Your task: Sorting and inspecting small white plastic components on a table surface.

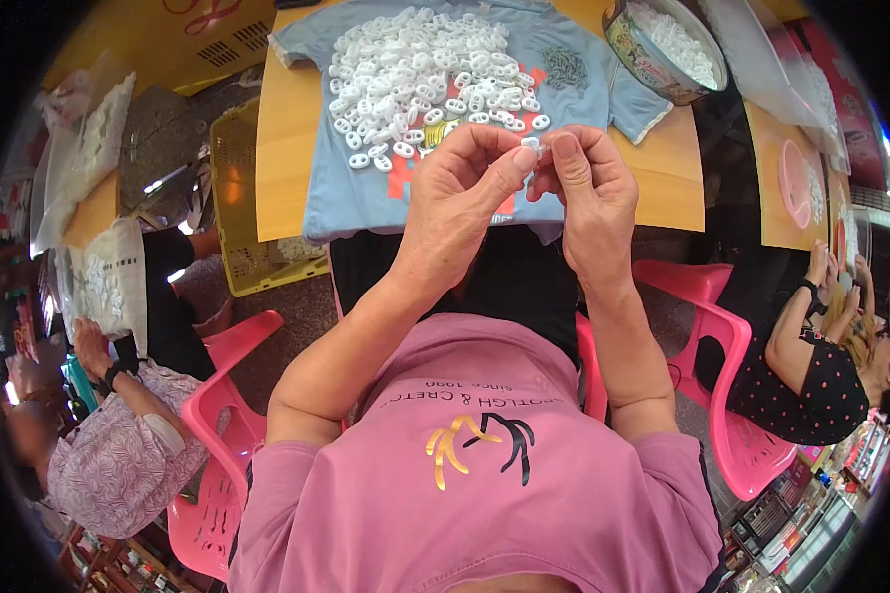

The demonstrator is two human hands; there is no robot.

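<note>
My left hand [460,188] and my right hand [595,193] meet just past the near edge of the table, over a blue T-shirt spread on it. A small white plastic piece [531,144] is pinched between the thumbs and fingers of both hands. My fingers partly hide it, so its full shape does not show. Beyond my hands lies a large heap of white oval plastic pieces with two holes [415,74]. To its right sits a small pile of thin grey metal parts [564,67], too small to name surely.
A round patterned tin [653,59] of white pieces stands at the table's far right. A yellow crate [242,198] is left of the wooden table [677,183]. Pink chairs [727,336] flank me. Other people work on both sides, one hand [91,348] at left.
</note>
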